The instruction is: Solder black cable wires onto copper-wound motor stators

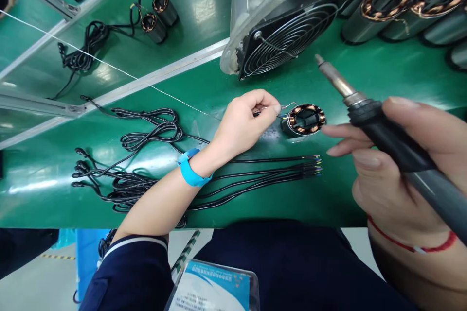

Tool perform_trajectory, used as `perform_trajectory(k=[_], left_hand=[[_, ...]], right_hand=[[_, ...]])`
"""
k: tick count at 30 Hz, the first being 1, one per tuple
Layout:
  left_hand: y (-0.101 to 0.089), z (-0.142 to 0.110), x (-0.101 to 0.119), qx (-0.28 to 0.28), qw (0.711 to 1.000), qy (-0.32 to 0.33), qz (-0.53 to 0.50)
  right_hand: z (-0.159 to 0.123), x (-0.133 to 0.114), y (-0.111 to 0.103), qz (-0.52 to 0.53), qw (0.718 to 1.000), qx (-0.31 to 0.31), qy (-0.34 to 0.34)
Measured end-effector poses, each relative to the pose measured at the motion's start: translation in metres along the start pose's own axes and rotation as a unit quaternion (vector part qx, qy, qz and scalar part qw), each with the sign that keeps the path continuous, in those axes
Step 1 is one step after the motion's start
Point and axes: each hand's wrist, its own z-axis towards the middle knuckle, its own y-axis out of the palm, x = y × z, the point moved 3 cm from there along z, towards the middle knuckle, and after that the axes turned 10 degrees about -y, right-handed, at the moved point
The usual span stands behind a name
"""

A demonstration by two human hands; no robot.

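Observation:
My left hand (251, 114) is closed in a pinch on the wire end of a black cable, just left of a motor stator (305, 119). Copper windings ring the top of that stator, which stands upright on the green bench. A thin wire tip pokes out past my fingertips, close to the stator's rim; whether they touch I cannot tell. In my right hand (386, 165) is a soldering iron (394, 136), its tip pointing up and left, held above the bench to the right of the stator. Below the stator lie several black cables (255, 180) with stripped coloured ends.
A fan with a wire guard (288, 41) stands behind the stator. Several more stators (379, 14) crowd the back right. Beyond a metal frame rail (156, 77) sit two wired stators (155, 26). Coiled cable (153, 129) lies at left, and a thin pale strand (109, 64) crosses the bench.

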Motion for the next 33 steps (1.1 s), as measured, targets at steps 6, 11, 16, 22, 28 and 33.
perform_trajectory(k=[6,11,16,22,28,33], left_hand=[[-0.002,-0.005,0.003,-0.001,1.000,0.000,-0.009],[-0.003,-0.011,0.008,0.008,0.999,0.028,-0.019],[-0.002,-0.014,0.009,-0.013,0.998,0.053,-0.006],[-0.005,-0.019,0.016,-0.020,0.991,0.123,0.040],[-0.008,-0.025,0.020,-0.006,0.977,0.173,0.128],[-0.010,-0.023,0.008,-0.020,0.993,0.060,0.102]], right_hand=[[0.024,-0.011,0.010,-0.055,0.993,-0.100,-0.009],[0.023,0.003,0.029,-0.052,0.990,-0.132,-0.023],[0.020,0.011,0.038,-0.043,0.994,-0.094,-0.036],[0.024,0.012,0.038,0.008,0.997,-0.060,-0.050],[0.021,0.015,0.044,0.040,0.997,-0.046,-0.046],[0.014,0.007,0.029,0.002,0.999,-0.008,-0.043]])
